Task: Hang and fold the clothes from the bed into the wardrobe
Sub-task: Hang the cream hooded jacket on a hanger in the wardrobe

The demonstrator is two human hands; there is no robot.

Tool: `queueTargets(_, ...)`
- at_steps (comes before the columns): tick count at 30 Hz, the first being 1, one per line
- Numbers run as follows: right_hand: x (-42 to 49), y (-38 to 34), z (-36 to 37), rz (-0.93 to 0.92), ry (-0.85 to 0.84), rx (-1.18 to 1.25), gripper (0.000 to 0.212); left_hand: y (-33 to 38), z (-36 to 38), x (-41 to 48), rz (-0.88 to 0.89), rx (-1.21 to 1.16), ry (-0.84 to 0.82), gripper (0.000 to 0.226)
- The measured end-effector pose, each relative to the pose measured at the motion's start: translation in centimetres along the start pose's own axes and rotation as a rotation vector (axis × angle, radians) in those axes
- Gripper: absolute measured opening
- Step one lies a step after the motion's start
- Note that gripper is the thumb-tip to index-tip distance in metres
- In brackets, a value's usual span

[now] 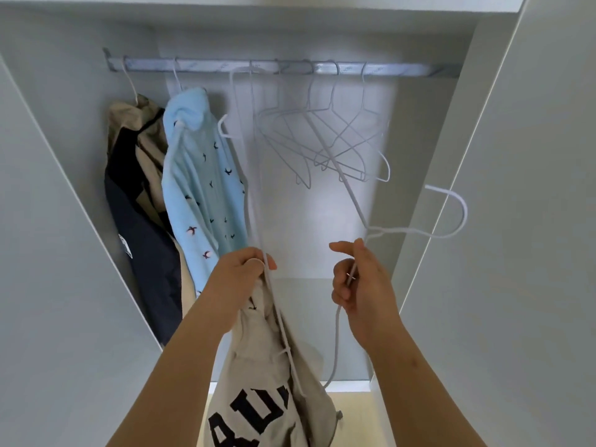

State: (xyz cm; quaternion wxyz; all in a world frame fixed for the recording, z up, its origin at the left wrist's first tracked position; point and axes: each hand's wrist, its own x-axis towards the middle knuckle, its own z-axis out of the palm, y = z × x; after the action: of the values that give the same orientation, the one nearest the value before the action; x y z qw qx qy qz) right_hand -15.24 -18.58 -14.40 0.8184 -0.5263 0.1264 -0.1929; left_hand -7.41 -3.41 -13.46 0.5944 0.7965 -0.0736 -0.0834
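At six o'clock the beige sweatshirt [258,398] hangs bunched from the left hand [240,272], fingers curled round its neck. The right hand [361,279] grips a white hanger [465,212], hook toward three o'clock. The hanging step seems underway. Next, I judge, the hanger must enter the neck, then reach the rail [403,70] at twelve, where room opens between the blue hoodie [200,175] and the empty hangers [332,140].

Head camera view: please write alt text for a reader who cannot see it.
A person's left hand grips a beige sweatshirt and the right hand holds a white wire hanger before an open wardrobe. On its rail hang a light blue hoodie, a dark jacket and several empty hangers.
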Motion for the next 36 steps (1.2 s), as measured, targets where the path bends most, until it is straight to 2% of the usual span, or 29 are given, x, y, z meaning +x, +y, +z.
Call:
queueTargets(3, 0.1, -0.3, 0.3, -0.012, 0.031, 0.078, 0.024, 0.0, -0.1, 0.1, -0.011, 0.004, -0.027, 0.038)
queueTargets(5, 0.5, -0.8, 0.4, 0.021, 0.077, 0.236, 0.021, 0.0, -0.4, 0.0, 0.0, 0.034, -0.07, 0.041)
queueTargets(7, 0.8, -1.3, 0.4, 0.043, 0.115, 0.413, 0.028, 0.0, -0.5, 0.1, 0.022, 0.06, -0.106, 0.041)
queueTargets(9, 1.1, -1.5, 0.2, 0.034, 0.179, 0.435, 0.034, 0.0, -0.5, 0.2, 0.032, 0.078, -0.103, 0.038)
queueTargets(13, 1.0, -0.9, -0.7, -0.002, 0.326, 0.226, 0.03, 0.3, -1.3, 1.5, -0.044, 0.035, 0.087, 0.022)
queueTargets(16, 0.8, 0.0, -1.4, -0.011, 0.376, 0.091, 0.033, 1.0, -2.8, 3.0, -0.075, 0.034, 0.192, 0.013)
queueTargets(19, 0.6, 0.7, -1.7, -0.002, 0.382, -0.023, 0.041, 1.7, -4.4, 4.7, -0.069, 0.06, 0.198, 0.022)
queueTargets(21, 0.5, 0.9, -2.1, -0.001, 0.37, -0.085, 0.047, 2.0, -5.6, 5.5, -0.125, 0.026, 0.201, 0.025)
queueTargets(26, 0.5, 0.8, -2.7, -0.016, 0.271, -0.384, 0.052, 2.3, -8.1, 7.1, -0.119, 0.087, 0.192, 0.024)
queueTargets(28, 0.6, 0.8, -2.7, -0.017, 0.243, -0.425, 0.053, 2.3, -8.4, 7.6, -0.09, 0.18, 0.206, 0.022)
queueTargets(30, 0.7, 0.6, -2.8, -0.026, 0.228, -0.446, 0.052, 2.5, -8.5, 7.9, -0.056, 0.24, 0.233, 0.011)
queueTargets(34, 0.9, 0.2, -3.0, -0.038, 0.233, -0.448, 0.054, 2.4, -9.3, 8.4, 0.01, 0.273, 0.243, 0.02)
queueTargets(36, 0.9, 0.3, -2.7, -0.043, 0.221, -0.482, 0.049, 2.3, -9.3, 8.2, 0.025, 0.263, 0.249, 0.016)
